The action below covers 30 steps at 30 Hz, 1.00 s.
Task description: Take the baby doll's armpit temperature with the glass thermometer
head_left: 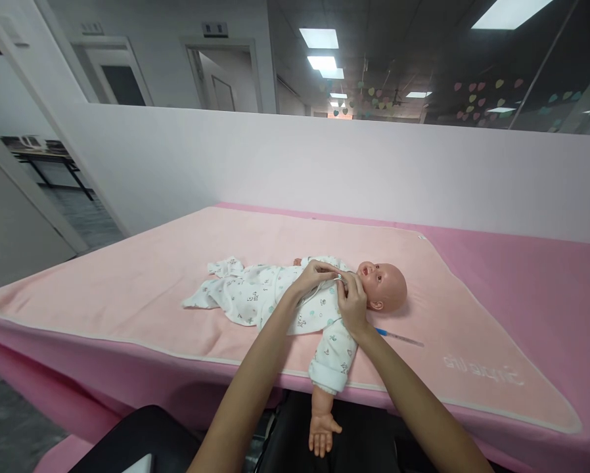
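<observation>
A baby doll (391,286) lies on its back with its head to the right, dressed in a white printed outfit (250,292). My left hand (316,277) rests over the doll's chest, its fingertips pinched at the front of the collar. My right hand (353,303) comes in from the other side and pinches the same spot near the doll's neck. Between my fingers shows a bit of white cloth edge or string; exactly which is too small to tell. One doll arm (322,414) hangs over the table's front edge, palm up.
Under the doll a peach mat (142,269) covers a pink cloth (546,282). A thin stick with a blue end (398,338), like a thermometer, lies by my right forearm. Behind stands a white partition (354,167). A black chair (142,437) is at the front.
</observation>
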Available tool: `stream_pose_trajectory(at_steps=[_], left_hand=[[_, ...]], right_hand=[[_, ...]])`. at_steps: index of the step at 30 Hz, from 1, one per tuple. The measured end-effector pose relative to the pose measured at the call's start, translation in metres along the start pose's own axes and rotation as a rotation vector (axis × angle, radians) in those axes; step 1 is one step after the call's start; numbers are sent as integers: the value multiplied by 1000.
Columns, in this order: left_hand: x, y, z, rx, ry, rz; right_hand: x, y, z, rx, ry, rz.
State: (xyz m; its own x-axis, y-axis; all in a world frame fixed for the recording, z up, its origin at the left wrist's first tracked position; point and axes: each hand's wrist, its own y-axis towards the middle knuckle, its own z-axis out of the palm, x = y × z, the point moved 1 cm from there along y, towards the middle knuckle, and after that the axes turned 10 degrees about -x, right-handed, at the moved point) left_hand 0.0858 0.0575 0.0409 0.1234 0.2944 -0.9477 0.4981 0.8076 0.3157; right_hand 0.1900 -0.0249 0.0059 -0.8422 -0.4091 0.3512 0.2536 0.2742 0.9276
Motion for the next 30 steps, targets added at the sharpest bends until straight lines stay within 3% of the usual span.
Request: stream_pose_trajectory(at_steps=[7, 12, 25, 30], left_hand=[[-3, 0, 2, -112, -42, -58], [-7, -2, 3, -33, -39, -79], [-3, -1, 0, 4, -55, -117], [-3, -2, -4, 81, -88, -155]], right_hand=[[1, 0, -2, -39, 27, 5], [3, 2, -4, -77, 68, 32], [2, 3, -3, 24, 59, 106], [0, 2, -2, 56, 22, 42]])
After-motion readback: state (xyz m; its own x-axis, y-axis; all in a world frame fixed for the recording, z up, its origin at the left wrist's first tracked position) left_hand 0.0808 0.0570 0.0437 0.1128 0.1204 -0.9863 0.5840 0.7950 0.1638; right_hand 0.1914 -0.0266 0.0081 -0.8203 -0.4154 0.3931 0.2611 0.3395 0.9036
